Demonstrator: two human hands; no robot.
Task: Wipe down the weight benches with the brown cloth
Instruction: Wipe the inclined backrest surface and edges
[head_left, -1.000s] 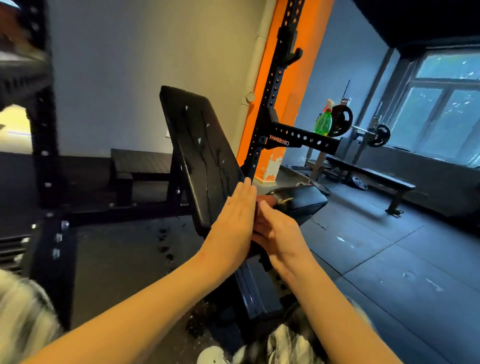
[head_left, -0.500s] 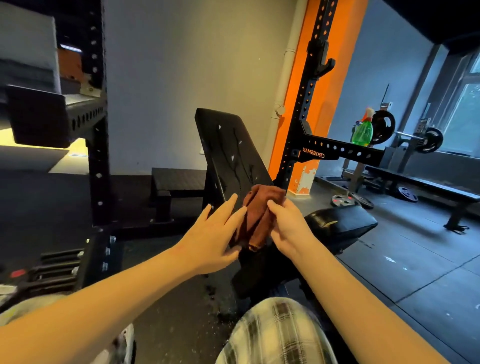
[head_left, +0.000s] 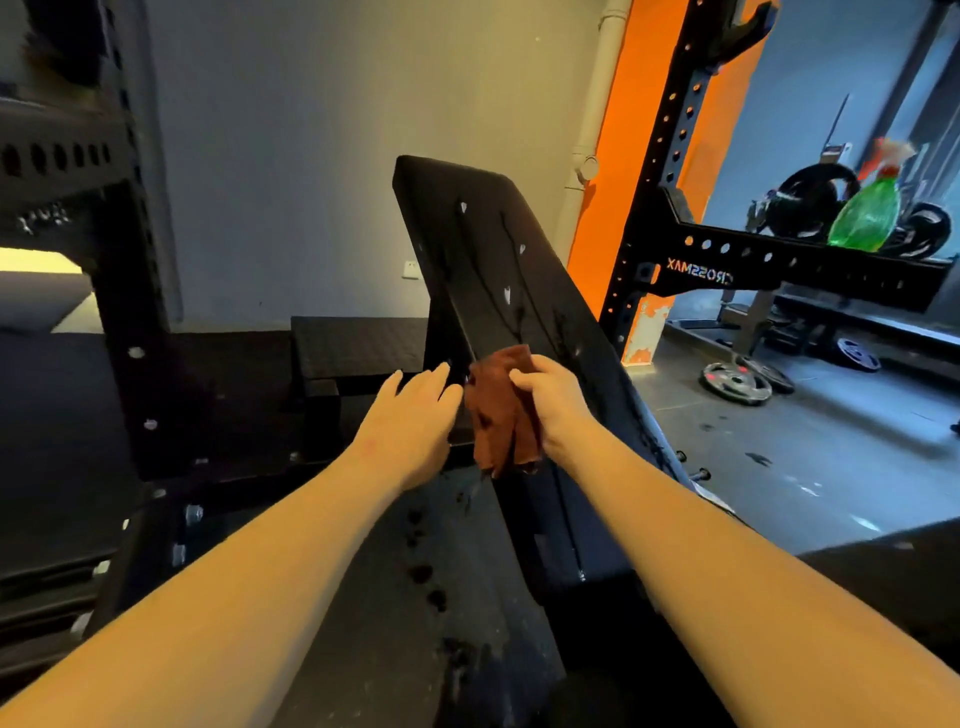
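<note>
1. Against the lower part of the tilted bench pad (head_left: 493, 249), the cloth (head_left: 501, 410) hangs bunched, its top on the pad's face and its tail drooping below
2. Right hand (head_left: 550, 400) grips the cloth's upper right edge, fingers and thumb curled round it
3. Left hand (head_left: 410, 415) is just left of the cloth, at the pad's left edge, fingers straight and a little spread, holding nothing; whether they touch the pad I cannot tell
4. Above the cloth, the pad's face shows dark streaks and small pale marks
5. Right of the pad stands a black rack (head_left: 670, 208), with a green bottle (head_left: 865, 213) on its crossbar
6. Behind the pad, to its left, sits a low black block (head_left: 358, 348); weight plates (head_left: 735, 382) lie on the floor to the pad's right
</note>
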